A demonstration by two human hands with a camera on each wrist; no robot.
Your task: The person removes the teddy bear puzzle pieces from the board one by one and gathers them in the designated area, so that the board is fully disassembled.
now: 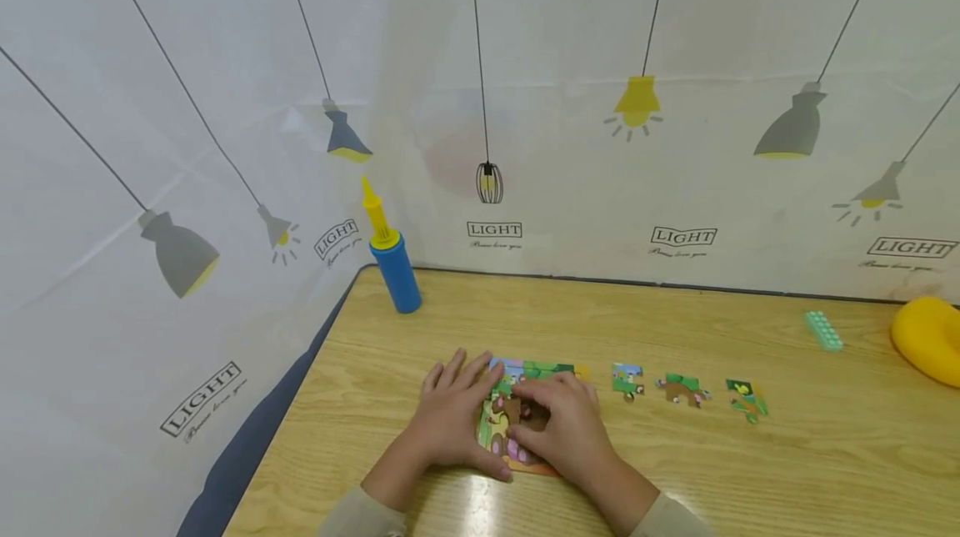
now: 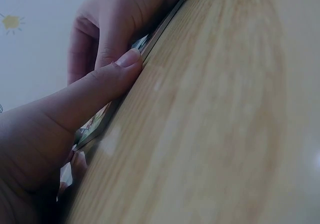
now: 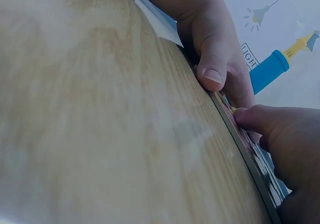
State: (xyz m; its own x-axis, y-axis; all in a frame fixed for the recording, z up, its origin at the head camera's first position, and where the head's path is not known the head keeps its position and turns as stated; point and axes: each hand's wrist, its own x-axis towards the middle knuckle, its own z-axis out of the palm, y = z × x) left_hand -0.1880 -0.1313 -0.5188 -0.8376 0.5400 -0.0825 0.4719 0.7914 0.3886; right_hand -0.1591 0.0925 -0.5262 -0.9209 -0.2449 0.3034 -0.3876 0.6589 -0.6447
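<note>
A jigsaw puzzle with a brown animal picture lies flat on the table, partly covered by both hands. My left hand is spread along its left side, fingertips at the top left corner and thumb by the near edge. In the left wrist view the left thumb lies against the puzzle's edge. My right hand is over the right part, its thumb and forefinger pinching a brown puzzle piece at the middle of the picture. Much of that piece is hidden by the fingers.
Three loose items lie right of the puzzle: a blue-green piece, a brown-green piece and a corner piece. Farther right are a mint toy brick and a yellow rounded object. A blue hand pump stands back left.
</note>
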